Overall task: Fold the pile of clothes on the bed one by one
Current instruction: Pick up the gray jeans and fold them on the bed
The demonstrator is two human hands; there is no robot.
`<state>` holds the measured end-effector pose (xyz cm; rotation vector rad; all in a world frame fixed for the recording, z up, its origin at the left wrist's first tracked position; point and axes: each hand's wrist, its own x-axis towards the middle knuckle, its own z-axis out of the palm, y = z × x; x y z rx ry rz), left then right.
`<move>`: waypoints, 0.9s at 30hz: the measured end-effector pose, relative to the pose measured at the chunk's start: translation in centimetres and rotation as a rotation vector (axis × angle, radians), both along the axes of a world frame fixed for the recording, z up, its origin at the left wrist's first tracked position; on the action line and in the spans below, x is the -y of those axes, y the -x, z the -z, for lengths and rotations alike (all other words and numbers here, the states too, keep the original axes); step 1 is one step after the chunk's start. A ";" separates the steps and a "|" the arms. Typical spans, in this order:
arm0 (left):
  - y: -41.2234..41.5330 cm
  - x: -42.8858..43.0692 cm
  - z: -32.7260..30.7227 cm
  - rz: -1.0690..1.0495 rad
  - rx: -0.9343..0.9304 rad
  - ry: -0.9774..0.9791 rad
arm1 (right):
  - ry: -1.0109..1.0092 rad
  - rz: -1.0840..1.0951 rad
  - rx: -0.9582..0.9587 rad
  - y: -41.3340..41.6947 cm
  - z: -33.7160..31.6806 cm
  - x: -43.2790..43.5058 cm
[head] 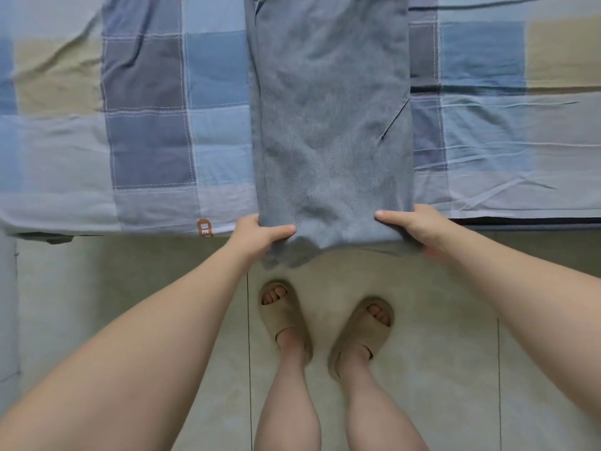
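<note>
A grey-blue denim garment [328, 109] lies flat as a long strip on the bed, running from the top of the view down to the bed's near edge. Its near end hangs a little over that edge. My left hand [257, 234] grips the near left corner, thumb on top of the cloth. My right hand [413, 227] grips the near right corner the same way, fingers tucked under the fabric. A pile of other clothes is not in view.
The bed carries a checked sheet [149, 125] in blue, grey and beige, wrinkled on both sides of the garment. Its near edge [520, 222] runs across the view. Below is a pale tiled floor [130, 288], where my feet stand in beige slippers [283, 317].
</note>
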<state>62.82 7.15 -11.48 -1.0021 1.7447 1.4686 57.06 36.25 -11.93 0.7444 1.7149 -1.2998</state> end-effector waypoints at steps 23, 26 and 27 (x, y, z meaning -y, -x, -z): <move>-8.1 -0.4 -32.4 -0.152 0.207 -0.087 | 0.052 0.456 0.078 -12.0 -34.5 2.5; -9.9 -0.3 -34.7 -0.166 0.221 -0.111 | 0.093 0.545 0.079 -13.8 -37.2 2.7; -10.9 -0.5 -35.2 -0.166 0.214 -0.110 | 0.106 0.553 0.074 -14.7 -38.0 2.5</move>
